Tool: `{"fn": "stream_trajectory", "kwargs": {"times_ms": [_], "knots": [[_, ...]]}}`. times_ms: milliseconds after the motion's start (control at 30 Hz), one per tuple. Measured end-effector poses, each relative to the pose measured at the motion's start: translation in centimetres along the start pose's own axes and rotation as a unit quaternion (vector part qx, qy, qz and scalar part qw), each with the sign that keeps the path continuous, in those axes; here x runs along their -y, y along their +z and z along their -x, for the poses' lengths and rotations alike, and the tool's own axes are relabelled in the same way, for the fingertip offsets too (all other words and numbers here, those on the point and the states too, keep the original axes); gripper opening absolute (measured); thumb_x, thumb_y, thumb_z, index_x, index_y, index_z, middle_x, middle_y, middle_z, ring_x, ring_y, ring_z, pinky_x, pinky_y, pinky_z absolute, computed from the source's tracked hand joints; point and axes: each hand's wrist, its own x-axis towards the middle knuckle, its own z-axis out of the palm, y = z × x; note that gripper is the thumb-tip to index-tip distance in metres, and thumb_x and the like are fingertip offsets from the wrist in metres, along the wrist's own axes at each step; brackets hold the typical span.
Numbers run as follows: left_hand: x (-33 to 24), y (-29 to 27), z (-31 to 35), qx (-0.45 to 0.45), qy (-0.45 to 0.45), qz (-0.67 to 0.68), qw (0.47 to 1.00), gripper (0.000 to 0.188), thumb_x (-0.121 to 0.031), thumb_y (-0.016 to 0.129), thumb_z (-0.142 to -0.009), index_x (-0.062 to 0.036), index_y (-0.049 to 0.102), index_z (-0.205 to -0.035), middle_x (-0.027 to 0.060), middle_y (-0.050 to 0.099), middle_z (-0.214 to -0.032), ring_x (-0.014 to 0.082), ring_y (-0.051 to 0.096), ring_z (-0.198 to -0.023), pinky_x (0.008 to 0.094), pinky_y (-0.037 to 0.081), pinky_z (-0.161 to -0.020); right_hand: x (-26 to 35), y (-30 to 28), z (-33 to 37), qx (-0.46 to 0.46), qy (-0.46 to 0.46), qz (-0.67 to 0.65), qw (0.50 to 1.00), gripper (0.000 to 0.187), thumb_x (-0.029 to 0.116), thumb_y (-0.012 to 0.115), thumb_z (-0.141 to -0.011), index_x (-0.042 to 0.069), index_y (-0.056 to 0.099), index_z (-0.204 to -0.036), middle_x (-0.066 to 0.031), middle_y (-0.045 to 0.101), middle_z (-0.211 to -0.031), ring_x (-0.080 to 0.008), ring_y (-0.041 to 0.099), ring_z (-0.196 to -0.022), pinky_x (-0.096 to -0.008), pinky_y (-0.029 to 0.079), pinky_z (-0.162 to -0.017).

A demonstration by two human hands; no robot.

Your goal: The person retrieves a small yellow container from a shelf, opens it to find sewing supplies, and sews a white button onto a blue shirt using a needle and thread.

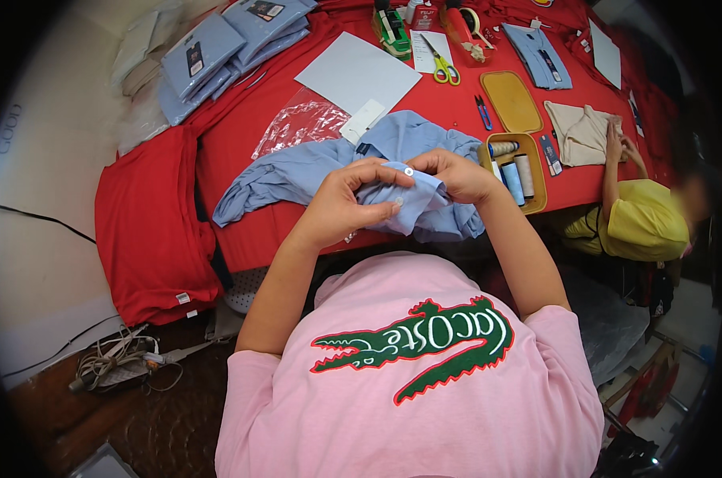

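Note:
A light blue shirt (297, 171) lies bunched on the red-covered table in front of me. My left hand (347, 199) pinches a raised fold of it between thumb and fingers. From the other side, my right hand (461, 177) grips the same fold, its fingertips partly hidden by cloth. A small white button (409, 172) shows on the fold between both hands. Behind the shirt's collar sits a white tag (363, 119). Beside my right hand stands a yellow box (539, 191) holding thread spools (525, 174), its lid (511, 102) lying just beyond.
Clear plastic (301, 123) and a white sheet (359, 73) lie behind the shirt. Yellow-handled scissors (445, 72), blue thread snips (483, 112) and tape dispensers (391, 33) are farther back. Packed blue shirts (206, 56) are stacked left. At right, a person in yellow (644, 219) handles beige cloth (580, 131).

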Motion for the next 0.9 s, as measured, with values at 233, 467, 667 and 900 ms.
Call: {"fn": "stream_trajectory", "kwargs": {"times_ms": [233,467,667,900], "knots": [[0.0,-0.4,-0.1,-0.009,-0.022,0.05,0.998,0.037,0.0,0.078,-0.078,-0.0039,0.076,-0.114,0.0041,0.066,-0.117,0.0138,0.061,-0.106,0.029,0.049,-0.095,-0.5,0.3,-0.5,-0.001,-0.015,-0.052,0.999,0.041,0.011,0.078,-0.087,-0.007,0.069,-0.124,-0.0084,0.074,-0.112,-0.0114,0.069,-0.095,-0.0254,0.055,-0.086],[0.4,-0.6,0.2,-0.016,-0.096,0.128,0.987,0.035,0.002,0.077,-0.081,-0.0001,0.073,-0.116,0.003,0.069,-0.115,0.0113,0.063,-0.104,0.0258,0.05,-0.093,0.1,0.7,-0.3,-0.015,-0.016,-0.017,1.0,0.042,0.013,0.078,-0.087,-0.007,0.07,-0.123,-0.0087,0.074,-0.112,-0.0121,0.069,-0.096,-0.0255,0.055,-0.086],[0.7,-0.4,-0.1,-0.018,-0.075,0.156,0.985,0.035,0.003,0.075,-0.082,-0.0001,0.073,-0.117,0.0034,0.069,-0.114,0.0102,0.064,-0.102,0.0246,0.052,-0.088,-0.7,0.1,-0.5,-0.008,-0.027,-0.039,0.999,0.042,0.013,0.079,-0.087,-0.007,0.069,-0.123,-0.0092,0.074,-0.113,-0.0125,0.069,-0.096,-0.0258,0.056,-0.086],[0.8,-0.6,-0.2,-0.021,-0.092,0.143,0.985,0.034,0.003,0.075,-0.083,-0.0002,0.073,-0.117,0.0031,0.069,-0.114,0.0101,0.064,-0.101,0.0243,0.052,-0.087,-1.4,0.1,-0.6,-0.019,-0.026,-0.075,0.997,0.044,0.013,0.08,-0.086,-0.008,0.069,-0.123,-0.0101,0.074,-0.112,-0.0128,0.07,-0.095,-0.026,0.057,-0.085]]}}
